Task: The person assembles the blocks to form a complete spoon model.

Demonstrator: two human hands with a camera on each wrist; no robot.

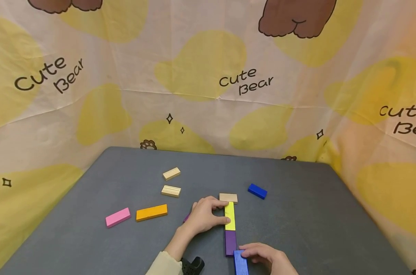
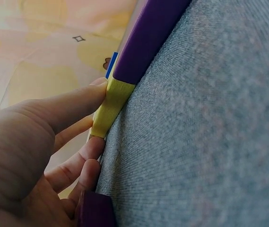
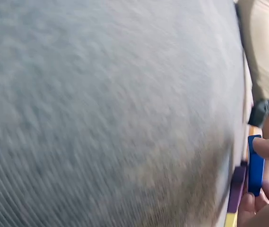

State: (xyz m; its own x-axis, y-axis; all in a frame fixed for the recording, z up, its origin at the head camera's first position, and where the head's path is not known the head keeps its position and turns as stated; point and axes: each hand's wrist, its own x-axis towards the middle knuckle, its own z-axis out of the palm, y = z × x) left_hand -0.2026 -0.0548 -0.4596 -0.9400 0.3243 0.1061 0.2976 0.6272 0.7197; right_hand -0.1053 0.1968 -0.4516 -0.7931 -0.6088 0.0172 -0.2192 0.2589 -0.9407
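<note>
A yellow block (image 1: 230, 216) lies end to end with a purple block (image 1: 230, 243) on the dark table. My left hand (image 1: 205, 215) grips the yellow block, thumb and fingertips on it, as the left wrist view also shows. At the near end of the row, a blue block (image 1: 241, 263) is held by my right hand (image 1: 271, 258). The right wrist view shows this blue block between thumb and fingers, beside the purple one and seemingly raised. A plain wooden block (image 1: 228, 198) lies crosswise at the yellow block's far end. Another purple block (image 2: 96, 209) is mostly hidden behind my left hand.
On the left lie a pink block (image 1: 117, 217) and an orange block (image 1: 151, 212). Two plain wooden blocks, a nearer one (image 1: 171, 191) and a farther one (image 1: 171, 173), sit farther back. Another blue block (image 1: 257, 191) is at the back right. Printed cloth (image 1: 201, 114) surrounds the table.
</note>
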